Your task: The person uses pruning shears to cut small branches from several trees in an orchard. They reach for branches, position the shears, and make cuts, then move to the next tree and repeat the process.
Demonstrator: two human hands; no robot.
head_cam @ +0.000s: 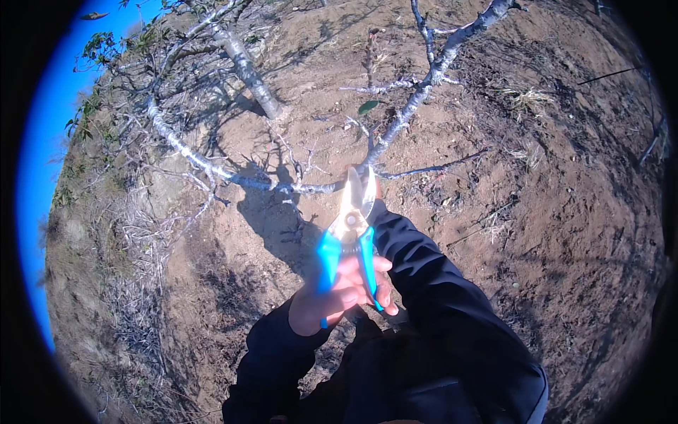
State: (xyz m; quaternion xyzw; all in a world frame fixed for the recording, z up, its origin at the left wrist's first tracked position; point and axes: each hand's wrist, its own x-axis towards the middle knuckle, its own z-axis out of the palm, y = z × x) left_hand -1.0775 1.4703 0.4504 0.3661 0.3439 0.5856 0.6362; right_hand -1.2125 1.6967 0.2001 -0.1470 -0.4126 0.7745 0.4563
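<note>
Blue-handled pruning shears (350,220) lie across my left hand (339,297), its fingers curled around the handles from below. Their metal blades point away from me and are slightly apart at the tips; sunlight glares off them. Just beyond the blades is a pale-barked tree branch (312,188), which bends and continues up to the right as a thicker limb (405,114). My right arm reaches out to that bend. The shears cover most of my right hand (378,188), so its grip on the branch cannot be made out.
Thin bare twigs (296,169) stick out from the branch, and a dark side shoot (439,168) extends right. Farther off stands a pale trunk (249,74). Dry brush (143,244) covers the slope at left; brown soil (572,222) lies at right.
</note>
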